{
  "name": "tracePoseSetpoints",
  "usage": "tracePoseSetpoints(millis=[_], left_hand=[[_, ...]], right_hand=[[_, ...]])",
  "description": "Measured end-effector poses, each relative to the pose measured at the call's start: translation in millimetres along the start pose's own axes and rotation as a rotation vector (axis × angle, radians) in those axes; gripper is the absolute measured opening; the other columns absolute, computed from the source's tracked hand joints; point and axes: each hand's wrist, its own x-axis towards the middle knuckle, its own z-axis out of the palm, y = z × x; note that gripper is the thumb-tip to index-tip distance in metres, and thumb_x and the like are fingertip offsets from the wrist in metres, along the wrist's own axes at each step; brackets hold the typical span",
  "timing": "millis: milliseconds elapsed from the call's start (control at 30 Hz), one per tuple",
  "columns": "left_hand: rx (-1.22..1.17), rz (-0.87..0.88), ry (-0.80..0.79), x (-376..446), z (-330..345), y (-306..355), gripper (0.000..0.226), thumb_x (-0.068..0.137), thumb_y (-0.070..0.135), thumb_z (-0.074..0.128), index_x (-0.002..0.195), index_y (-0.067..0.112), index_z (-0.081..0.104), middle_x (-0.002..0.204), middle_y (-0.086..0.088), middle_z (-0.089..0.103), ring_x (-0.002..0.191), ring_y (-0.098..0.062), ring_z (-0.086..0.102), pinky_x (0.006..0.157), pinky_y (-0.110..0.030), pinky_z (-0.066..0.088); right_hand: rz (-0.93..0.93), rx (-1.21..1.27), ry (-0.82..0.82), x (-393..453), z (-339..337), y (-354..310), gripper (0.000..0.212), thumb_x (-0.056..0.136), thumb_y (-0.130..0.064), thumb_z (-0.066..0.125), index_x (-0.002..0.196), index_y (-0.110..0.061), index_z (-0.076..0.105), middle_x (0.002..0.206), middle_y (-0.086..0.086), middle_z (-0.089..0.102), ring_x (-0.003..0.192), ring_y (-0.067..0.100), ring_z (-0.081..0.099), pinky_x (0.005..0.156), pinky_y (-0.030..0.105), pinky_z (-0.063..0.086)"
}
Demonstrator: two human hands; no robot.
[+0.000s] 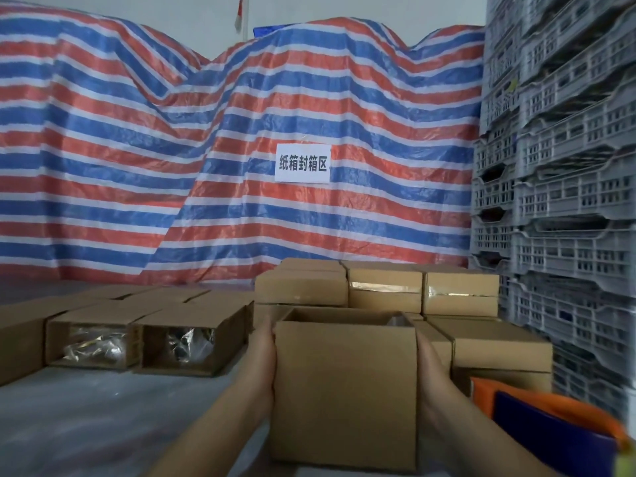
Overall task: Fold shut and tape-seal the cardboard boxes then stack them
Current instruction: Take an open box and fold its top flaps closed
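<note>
1. While both hands press on its sides, an open cardboard box [344, 390] stands in the lower middle of the head view, between the two forearms.
2. The box is plain brown, with a smooth front face. Its top is open, and something clear and shiny shows at the inside right corner.
3. The left hand [266, 352] lies flat against the left wall of the box. Its fingers look straight and pressed together, but their tips are hidden behind the box edge.
4. The right hand [428, 359] lies flat against the right wall in the same way; I cannot tell how its fingers are spread.
5. Behind the box and to its right are closed boxes [385, 287] in a stack, some with shiny tape on the seam.
6. To the left, unsealed boxes [186, 339] lie on their sides on the grey floor [86, 418], with clear plastic inside them.
7. A striped tarp [172, 149] in red, blue and white hangs behind, with a white paper sign [303, 163] on it.
8. Grey plastic crates [557, 166] are stacked at the right, and an orange and blue object [550, 428], blurred, is in the lower right corner.
</note>
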Motion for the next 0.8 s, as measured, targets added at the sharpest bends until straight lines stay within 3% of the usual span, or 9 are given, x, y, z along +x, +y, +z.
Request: tracePoseSetpoints(millis=[167,267,333,367,433,500,600,700,800], left_hand=[[0.022,0.011,-0.004,4,1,-5,0.058,0.099,0.058,0.037,0.11,0.015,0.074,0.102,-0.015,0.075,0.096,-0.029,0.072,0.084,-0.043,0.053],[0.037,-0.041,-0.034,4,1,-3,0.057,0.095,0.062,0.042,0.104,0.018,0.077,0.101,-0.015,0.075,0.092,-0.029,0.073,0.079,-0.041,0.053],[0.075,-0.042,-0.115,3,-1,4,0.053,0.09,0.064,0.049,0.101,0.023,0.079,0.105,-0.013,0.075,0.094,-0.027,0.073,0.08,-0.04,0.052],[0.109,-0.044,-0.155,2,-2,11,0.048,0.087,0.063,0.054,0.102,0.024,0.078,0.105,-0.011,0.075,0.095,-0.026,0.073,0.082,-0.04,0.052],[0.208,-0.075,-0.192,4,-5,25,0.046,0.079,0.056,0.068,0.111,0.022,0.073,0.103,-0.01,0.075,0.095,-0.027,0.073,0.086,-0.042,0.053],[0.363,-0.129,-0.204,9,-5,39,0.046,0.08,0.043,0.073,0.116,0.016,0.064,0.105,-0.01,0.075,0.099,-0.029,0.07,0.093,-0.044,0.052],[0.537,-0.195,-0.219,10,1,55,0.025,0.093,0.029,0.063,0.108,0.009,0.062,0.104,-0.013,0.066,0.095,-0.031,0.06,0.096,-0.047,0.048],[0.562,-0.204,-0.216,17,1,54,0.017,0.097,0.025,0.056,0.102,0.009,0.061,0.093,-0.014,0.065,0.089,-0.03,0.058,0.087,-0.043,0.049],[0.535,-0.199,-0.197,22,-2,48,0.019,0.095,0.027,0.057,0.102,0.01,0.061,0.085,-0.011,0.066,0.083,-0.028,0.06,0.079,-0.038,0.051]], right_hand=[[0.041,0.015,0.021,8,-8,6,0.048,0.098,-0.048,0.048,0.087,-0.006,0.068,0.062,0.007,0.066,0.052,0.02,0.061,0.059,0.035,0.046],[0.0,0.006,-0.03,10,-12,2,0.053,0.095,-0.053,0.051,0.08,-0.008,0.074,0.068,0.01,0.071,0.053,0.023,0.067,0.057,0.034,0.049],[-0.061,-0.056,-0.064,6,-14,-11,0.053,0.09,-0.059,0.053,0.075,-0.016,0.08,0.083,0.014,0.077,0.067,0.026,0.074,0.066,0.036,0.052],[-0.116,-0.123,-0.086,2,-15,-21,0.042,0.087,-0.057,0.057,0.08,-0.023,0.081,0.093,0.013,0.077,0.077,0.026,0.075,0.073,0.037,0.051],[-0.27,-0.446,-0.095,-1,-15,-43,0.022,0.083,-0.042,0.067,0.099,-0.031,0.075,0.112,0.007,0.072,0.095,0.021,0.069,0.077,0.035,0.049],[-0.415,-0.846,-0.113,-4,-13,-68,0.029,0.085,-0.019,0.073,0.109,-0.032,0.064,0.118,-0.002,0.06,0.099,0.015,0.062,0.076,0.028,0.049],[-0.662,-1.32,-0.161,-13,-3,-104,0.023,0.083,-0.014,0.076,0.088,-0.034,0.066,0.1,-0.013,0.058,0.087,0.006,0.06,0.068,0.019,0.047],[-0.583,-1.709,-0.331,-22,14,-122,0.018,0.087,-0.018,0.072,0.078,-0.033,0.074,0.073,-0.019,0.068,0.072,-0.005,0.062,0.058,0.009,0.044],[-0.472,-2.051,-0.392,-21,35,-126,0.013,0.092,-0.016,0.063,0.093,-0.023,0.075,0.086,-0.011,0.068,0.081,0.003,0.063,0.072,0.019,0.052]])
